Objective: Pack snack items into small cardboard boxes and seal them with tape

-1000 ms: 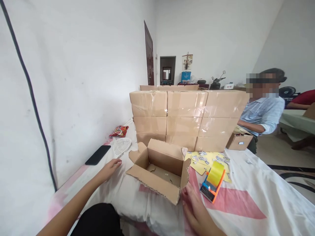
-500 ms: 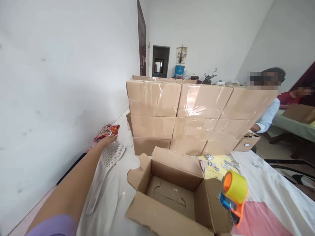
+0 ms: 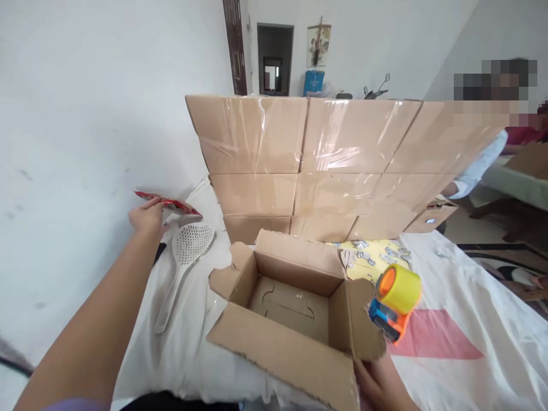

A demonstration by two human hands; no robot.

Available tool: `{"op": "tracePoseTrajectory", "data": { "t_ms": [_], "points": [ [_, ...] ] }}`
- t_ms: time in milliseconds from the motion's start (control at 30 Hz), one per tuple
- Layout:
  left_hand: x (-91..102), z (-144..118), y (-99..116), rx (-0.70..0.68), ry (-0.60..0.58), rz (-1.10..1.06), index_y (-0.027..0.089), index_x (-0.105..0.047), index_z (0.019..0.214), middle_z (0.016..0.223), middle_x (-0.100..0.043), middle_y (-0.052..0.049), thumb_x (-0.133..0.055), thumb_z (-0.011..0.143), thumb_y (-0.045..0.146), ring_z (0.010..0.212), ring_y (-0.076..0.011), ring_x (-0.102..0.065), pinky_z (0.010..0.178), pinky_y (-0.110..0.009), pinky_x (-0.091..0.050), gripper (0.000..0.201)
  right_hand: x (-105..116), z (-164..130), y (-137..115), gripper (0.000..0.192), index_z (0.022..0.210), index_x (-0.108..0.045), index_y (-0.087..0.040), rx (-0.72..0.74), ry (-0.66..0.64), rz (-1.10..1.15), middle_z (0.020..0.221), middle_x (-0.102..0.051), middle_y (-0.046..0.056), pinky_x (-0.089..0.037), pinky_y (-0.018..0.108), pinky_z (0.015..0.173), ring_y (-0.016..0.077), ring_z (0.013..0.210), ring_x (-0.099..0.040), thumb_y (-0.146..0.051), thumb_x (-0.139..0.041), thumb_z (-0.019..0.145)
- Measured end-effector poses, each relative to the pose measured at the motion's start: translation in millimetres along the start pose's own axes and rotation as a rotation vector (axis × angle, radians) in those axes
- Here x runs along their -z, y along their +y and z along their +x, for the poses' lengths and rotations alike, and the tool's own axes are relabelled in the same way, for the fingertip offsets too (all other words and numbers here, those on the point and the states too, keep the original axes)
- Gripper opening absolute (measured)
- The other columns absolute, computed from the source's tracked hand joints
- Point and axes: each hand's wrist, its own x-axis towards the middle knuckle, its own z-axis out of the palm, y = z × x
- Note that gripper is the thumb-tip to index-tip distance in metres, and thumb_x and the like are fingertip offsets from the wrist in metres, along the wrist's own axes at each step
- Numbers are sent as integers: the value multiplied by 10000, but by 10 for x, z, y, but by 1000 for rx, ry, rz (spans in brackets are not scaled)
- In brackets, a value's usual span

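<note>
My left hand point(image 3: 148, 216) pinches a flat red food packet point(image 3: 177, 206) by its near edge, lifted beside the wall; the lettering cannot be read at this angle. Just below it, a white slotted scoop point(image 3: 192, 242) lies on the cloth. An open cardboard box point(image 3: 295, 368) stands in front of me with its torn flaps folded out and nothing inside. At the near right corner of this box, my right hand point(image 3: 379, 382) grips the cardboard, its fingers partly hidden by a flap. Touching or very near the right flap is a tape dispenser point(image 3: 396, 302) with a yellow roll.
A wall of taped, closed cartons point(image 3: 342, 154) stands across the far side of the table. A yellow patterned sheet point(image 3: 363, 257) lies before it. Behind its right end is a person in a light blue sleeve point(image 3: 483, 165). The white wall point(image 3: 85, 142) borders the left.
My left hand has picked up the red packet and tilted it nearly edge-on. My right hand has come into view at the box. The view has tipped downward.
</note>
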Motion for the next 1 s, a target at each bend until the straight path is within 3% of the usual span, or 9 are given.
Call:
{"op": "tracePoseTrajectory", "data": {
  "t_ms": [100, 167, 300, 433, 567, 700, 800, 933, 1000],
  "points": [
    [207, -209, 356, 158, 108, -28, 98, -618, 848, 707, -593, 27, -706, 807, 57, 646, -106, -563, 717, -328, -553, 105, 52, 15, -109, 309, 1225, -599, -266, 15, 36, 77, 1140, -707, 133, -584, 459, 856, 314, 1013, -691, -387, -445, 986],
    [305, -434, 655, 164, 156, -102, 89, -589, 785, 666, -591, 30, -690, 722, -26, 637, -98, -558, 759, -355, -555, 165, 90, 52, -168, 314, 1276, -535, -249, 28, 29, 133, 1128, -703, 118, -573, 425, 873, 288, 1035, -683, -361, -429, 1003],
    [386, -1073, 1221, 46, 184, -289, 80, -629, 836, 681, -615, 24, -701, 663, 11, 667, -107, -595, 785, -372, -586, 199, 126, 39, -249, 236, 1166, -548, -226, 50, 45, 210, 1049, -701, 97, -557, 403, 868, 257, 991, -683, -330, -394, 1020],
    [351, -1819, 1666, -126, 146, -438, 94, -719, 977, 844, -686, -12, -769, 660, 126, 791, -137, -662, 815, -352, -604, 322, 158, -66, -346, 187, 1095, -562, -220, 128, 171, 197, 1029, -682, 95, -547, 394, 856, 244, 962, -669, -297, -417, 1004],
    [296, -2334, 2027, -218, 16, -583, 146, -743, 967, 853, -693, -6, -780, 662, 155, 800, -132, -666, 790, -325, -612, 307, 263, -134, -452, 173, 1057, -579, -222, 220, 292, 188, 964, -666, 85, -539, 369, 824, 227, 909, -651, -298, -432, 1008],
    [301, -2558, 2143, -156, -161, -746, 239, -727, 926, 922, -715, 11, -802, 645, 203, 932, -176, -697, 841, -375, -617, 293, 435, -107, -588, 149, 988, -581, -229, 271, 462, 191, 878, -636, 57, -531, 352, 776, 213, 834, -628, -305, -453, 1002],
    [295, -2726, 2063, -65, -273, -783, 271, -723, 913, 954, -742, 7, -824, 654, 265, 973, -200, -707, 847, -371, -605, 278, 591, -52, -860, 90, 1022, -567, -236, 367, 452, 132, 934, -625, 64, -520, 369, 816, 223, 899, -618, -287, -507, 978],
    [170, -3064, 1973, 64, -462, -712, 254, -746, 929, 953, -756, -35, -860, 629, 339, 868, -204, -719, 776, -354, -595, 333, 670, 128, -1442, 585, 1371, -448, -226, 462, 349, 10, 1332, -562, 152, -461, 478, 1054, 309, 1253, -538, -371, -697, 862],
    [80, -3225, 1960, 77, -572, -669, 246, -745, 958, 957, -752, -56, -845, 647, 379, 866, -214, -721, 787, -373, -599, 354, 624, 294, -1688, 661, 1403, -432, -212, 413, 310, -40, 1371, -554, 161, -468, 477, 1055, 318, 1265, -544, -375, -723, 833]
  ]
}}
